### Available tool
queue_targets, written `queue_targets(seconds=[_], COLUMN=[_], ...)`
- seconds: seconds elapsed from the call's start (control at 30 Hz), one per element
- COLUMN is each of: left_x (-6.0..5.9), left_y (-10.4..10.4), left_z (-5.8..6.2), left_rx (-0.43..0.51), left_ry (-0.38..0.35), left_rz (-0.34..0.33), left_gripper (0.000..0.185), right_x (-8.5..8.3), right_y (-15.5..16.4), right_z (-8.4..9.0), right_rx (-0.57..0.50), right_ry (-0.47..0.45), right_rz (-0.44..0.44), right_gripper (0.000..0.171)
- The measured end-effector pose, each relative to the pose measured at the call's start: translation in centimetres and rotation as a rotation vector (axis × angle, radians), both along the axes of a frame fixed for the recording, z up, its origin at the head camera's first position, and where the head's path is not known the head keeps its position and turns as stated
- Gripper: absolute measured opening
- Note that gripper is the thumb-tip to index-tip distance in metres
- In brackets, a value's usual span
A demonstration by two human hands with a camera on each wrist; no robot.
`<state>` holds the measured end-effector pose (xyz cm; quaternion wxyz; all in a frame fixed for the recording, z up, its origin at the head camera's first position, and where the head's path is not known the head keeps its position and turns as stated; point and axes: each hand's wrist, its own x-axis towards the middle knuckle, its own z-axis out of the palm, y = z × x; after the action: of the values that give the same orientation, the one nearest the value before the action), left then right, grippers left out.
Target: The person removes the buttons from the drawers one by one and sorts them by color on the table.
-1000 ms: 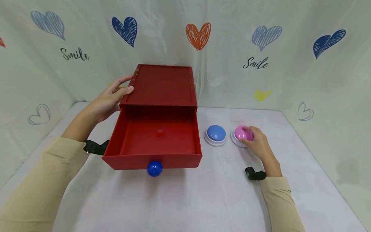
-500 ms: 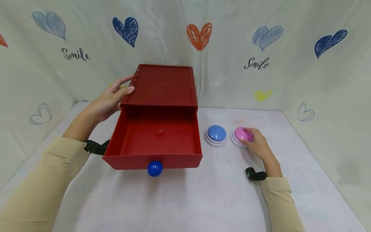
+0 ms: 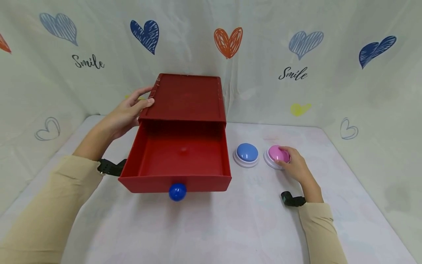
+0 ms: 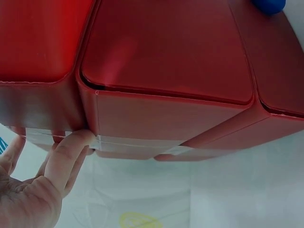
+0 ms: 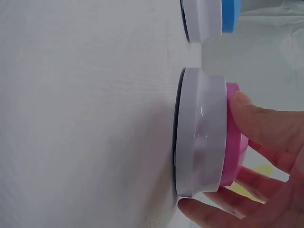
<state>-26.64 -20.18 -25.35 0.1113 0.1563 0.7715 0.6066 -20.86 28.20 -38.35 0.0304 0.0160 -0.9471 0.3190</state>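
The pink button [image 3: 278, 153] was found on the worktop [image 3: 250, 223], well to the right of the red drawer box [image 3: 186, 99] and just beside the blue button [image 3: 246, 151]. It was covered by the right hand [image 3: 295, 165], whose fingers [image 5: 266, 126] were curled over the pink dome, with a lower finger at the rim of the white base [image 5: 202, 137]. The button was judged to be light, rigid plastic with a smooth, rather slippery dome; a surer hold would be offered by the white base rim than by the dome itself. The left hand [image 3: 123, 113] was laid against the left side of the box, fingers nearly straight and the thumb at its top edge, nothing being clasped. The drawer [image 3: 179, 161] stood pulled out, its blue knob [image 3: 177, 191] at the front.
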Motion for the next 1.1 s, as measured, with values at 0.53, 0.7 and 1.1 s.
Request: queue_targets(seconds=[0.53, 0.7, 1.1], left_x=[0.2, 0.1, 0.3], left_y=[0.1, 0.1, 0.0], left_z=[-0.2, -0.2, -0.1], left_rx=[-0.008, -0.012, -0.034], left_ry=[0.014, 0.014, 0.016], left_rz=[-0.008, 0.001, 0.003], left_gripper=[0.057, 0.057, 0.057], right_x=[2.6, 4.3, 9.7], right_y=[-2.6, -4.7, -9.8], right_z=[4.8, 6.9, 11.0], right_rx=[-0.049, -0.05, -0.285], right_ry=[0.166, 0.223, 0.297], right_rz=[0.019, 0.015, 0.233], right_gripper=[0.046, 0.039, 0.027])
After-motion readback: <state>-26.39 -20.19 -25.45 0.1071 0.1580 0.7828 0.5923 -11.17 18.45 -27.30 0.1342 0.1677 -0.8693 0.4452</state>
